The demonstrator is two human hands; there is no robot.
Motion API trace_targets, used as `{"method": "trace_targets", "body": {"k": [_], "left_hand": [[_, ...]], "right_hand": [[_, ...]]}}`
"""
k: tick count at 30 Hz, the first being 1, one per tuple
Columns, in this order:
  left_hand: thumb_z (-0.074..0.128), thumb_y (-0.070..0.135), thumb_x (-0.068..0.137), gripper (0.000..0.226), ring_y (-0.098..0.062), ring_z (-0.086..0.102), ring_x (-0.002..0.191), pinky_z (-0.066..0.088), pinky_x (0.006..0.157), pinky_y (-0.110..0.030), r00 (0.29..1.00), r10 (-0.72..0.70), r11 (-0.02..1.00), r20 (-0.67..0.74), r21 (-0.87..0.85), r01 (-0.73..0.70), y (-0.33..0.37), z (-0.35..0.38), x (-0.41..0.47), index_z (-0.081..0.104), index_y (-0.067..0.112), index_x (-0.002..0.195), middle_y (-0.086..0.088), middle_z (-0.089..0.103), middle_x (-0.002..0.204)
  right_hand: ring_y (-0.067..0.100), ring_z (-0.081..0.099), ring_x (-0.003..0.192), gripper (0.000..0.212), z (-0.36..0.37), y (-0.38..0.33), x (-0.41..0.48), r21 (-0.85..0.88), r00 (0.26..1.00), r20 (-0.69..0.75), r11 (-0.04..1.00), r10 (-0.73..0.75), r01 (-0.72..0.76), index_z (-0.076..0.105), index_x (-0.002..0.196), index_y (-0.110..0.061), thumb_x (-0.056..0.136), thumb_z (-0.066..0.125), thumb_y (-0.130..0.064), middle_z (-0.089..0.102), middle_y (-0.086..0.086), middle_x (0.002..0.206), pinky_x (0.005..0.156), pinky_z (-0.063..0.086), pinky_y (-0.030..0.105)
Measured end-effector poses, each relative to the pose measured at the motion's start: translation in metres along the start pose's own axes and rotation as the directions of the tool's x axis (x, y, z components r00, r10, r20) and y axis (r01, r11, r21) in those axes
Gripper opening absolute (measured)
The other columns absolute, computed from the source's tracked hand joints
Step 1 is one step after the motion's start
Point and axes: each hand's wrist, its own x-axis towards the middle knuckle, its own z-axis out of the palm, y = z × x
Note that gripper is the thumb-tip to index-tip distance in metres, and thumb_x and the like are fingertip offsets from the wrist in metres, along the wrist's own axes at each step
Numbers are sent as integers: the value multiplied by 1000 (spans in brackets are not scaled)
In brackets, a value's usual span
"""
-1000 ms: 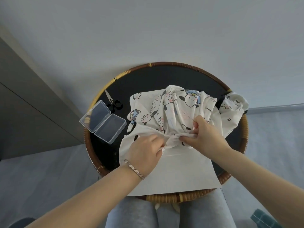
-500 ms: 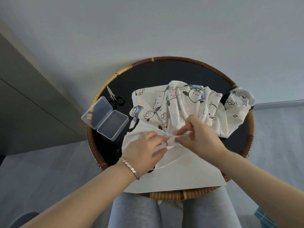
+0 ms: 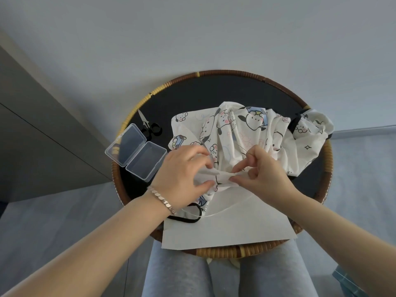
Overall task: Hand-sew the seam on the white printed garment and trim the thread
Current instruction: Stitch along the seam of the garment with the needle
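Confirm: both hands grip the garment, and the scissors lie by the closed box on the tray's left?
Not closed: the head view shows the box open, lid laid flat. Otherwise right: left hand and right hand grip the garment; scissors lie by the box, left on the tray.

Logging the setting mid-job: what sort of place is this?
Probably a home room, not a workshop: a round black table with a woven rattan rim, a white cartoon-printed garment being hand-sewn on it, and small black-handled scissors.

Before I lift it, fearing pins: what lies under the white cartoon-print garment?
Under the garment: a flat white sheet and round black tabletop; anything beneath its folds is hidden.
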Motion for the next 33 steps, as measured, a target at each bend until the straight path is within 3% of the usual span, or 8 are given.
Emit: {"method": "trace_targets", "body": {"k": [4,9,15,20,24,27,30,33], "left_hand": [[61,45,67,26,-16,60,98,48,84,-45,996,15,993,86,-115,-5,7,10,11,61,20,75,5,65,101],[60,41,69,22,-16,63,87,49,78,-43,994,-26,979,103,-197,46,10,16,13,62,20,71,6,67,87],[62,40,68,27,-15,61,88,44,81,-27,978,-152,949,144,-256,185,15,18,12,66,14,74,2,67,86],[76,17,70,15,-13,57,82,42,72,-18,974,-189,892,122,-395,223,16,13,12,63,12,66,-6,64,81],[78,12,67,15,-11,55,74,45,64,-18,976,-211,862,58,-459,214,19,11,8,64,10,67,-4,63,75],[78,11,68,16,-4,55,63,42,56,-10,953,-296,813,60,-507,284,23,10,4,63,19,70,6,60,69],[76,12,71,23,2,53,62,43,60,-7,938,-337,782,82,-530,327,25,10,3,64,30,78,13,59,70],[76,16,71,15,1,56,68,44,64,-7,918,-381,760,113,-526,381,27,11,4,72,19,86,12,61,74]], "right_hand": [[8,26,40,48,-1,-2,-1,1,1000,0,1000,-4,4,25,72,-19,74,71,-4,67,-3,78,42,28,14],[8,27,40,48,-2,-3,-1,6,1000,-5,1000,0,0,26,72,-19,73,71,-5,67,-3,78,42,29,15],[8,27,40,48,-1,-5,-1,-10,1000,3,1000,-8,8,25,72,-19,74,70,-4,67,-1,80,42,30,16],[8,27,41,48,-3,-6,-1,-26,1000,4,999,-23,23,25,71,-20,75,71,-6,67,-6,77,43,30,18],[9,27,42,47,-2,-7,-1,-15,1000,-13,1000,-18,18,25,71,-20,74,70,-6,67,-6,76,48,33,27],[8,27,42,48,0,-6,-1,-21,1000,-13,1000,-18,18,25,71,-20,74,71,-7,68,-6,77,46,32,24],[8,26,42,48,1,-5,0,-22,1000,-10,1000,-21,21,25,72,-20,74,71,-7,68,-7,77,43,29,20],[8,26,43,48,1,-4,0,-9,1000,-15,1000,-22,22,25,72,-19,73,71,-7,68,-6,78,44,30,21]]}}
